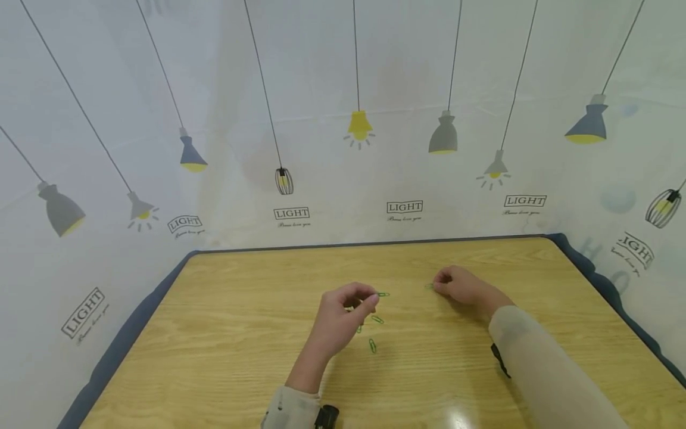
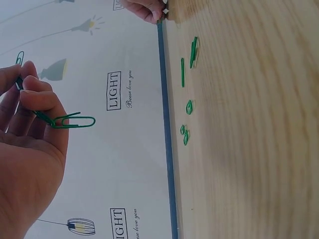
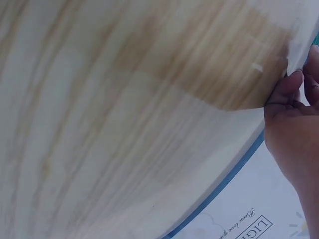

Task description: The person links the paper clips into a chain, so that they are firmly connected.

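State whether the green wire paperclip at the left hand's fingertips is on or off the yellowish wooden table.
Off: the left hand pinches that paperclip, and the left wrist view shows it raised above the table.

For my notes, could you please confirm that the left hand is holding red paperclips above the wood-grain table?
Not quite: the paperclips are green, as the left wrist view shows; the left hand does hold them above the wood-grain table.
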Demonstrator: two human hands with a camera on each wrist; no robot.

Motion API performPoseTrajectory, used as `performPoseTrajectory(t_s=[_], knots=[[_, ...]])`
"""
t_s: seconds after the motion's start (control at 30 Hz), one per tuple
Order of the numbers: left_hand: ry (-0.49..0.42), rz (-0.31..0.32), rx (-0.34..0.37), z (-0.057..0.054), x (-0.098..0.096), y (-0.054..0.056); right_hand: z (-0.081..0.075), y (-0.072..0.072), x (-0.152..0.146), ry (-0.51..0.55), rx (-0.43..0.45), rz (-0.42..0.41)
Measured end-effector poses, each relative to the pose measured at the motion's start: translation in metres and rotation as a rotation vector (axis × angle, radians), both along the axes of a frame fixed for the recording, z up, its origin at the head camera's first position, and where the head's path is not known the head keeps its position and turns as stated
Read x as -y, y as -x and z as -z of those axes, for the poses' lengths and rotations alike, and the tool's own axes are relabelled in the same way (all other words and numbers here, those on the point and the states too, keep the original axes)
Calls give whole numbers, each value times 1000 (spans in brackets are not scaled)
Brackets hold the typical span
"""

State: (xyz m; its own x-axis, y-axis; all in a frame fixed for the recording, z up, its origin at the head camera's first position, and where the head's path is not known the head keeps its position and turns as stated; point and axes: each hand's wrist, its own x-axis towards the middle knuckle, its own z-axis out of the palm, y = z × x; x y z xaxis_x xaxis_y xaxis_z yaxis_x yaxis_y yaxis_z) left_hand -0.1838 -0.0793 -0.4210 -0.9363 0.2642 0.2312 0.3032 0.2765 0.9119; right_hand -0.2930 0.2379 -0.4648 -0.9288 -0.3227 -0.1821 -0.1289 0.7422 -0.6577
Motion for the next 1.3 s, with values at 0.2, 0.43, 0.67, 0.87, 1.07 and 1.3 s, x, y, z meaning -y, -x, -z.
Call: performPoseTrajectory(t_s=[0.2, 0.43, 0.67, 0.87, 1.07, 1.3], knots=[[-2, 7, -1, 0, -1, 1, -12, -2, -4, 98, 91, -2], [32, 17, 12, 9, 0, 1, -38, -6, 7, 197, 65, -15], [108, 9, -52, 11, 4, 8, -82, -25, 38, 251, -42, -14], [134, 28, -53, 10, 8, 10, -103, -59, 71, 312, -24, -55], [188, 40, -46, 12, 10, 5, -96, -94, 99, 331, -2, -45], [169, 65, -35, 10, 9, -2, -86, -109, 106, 361, -24, 19]])
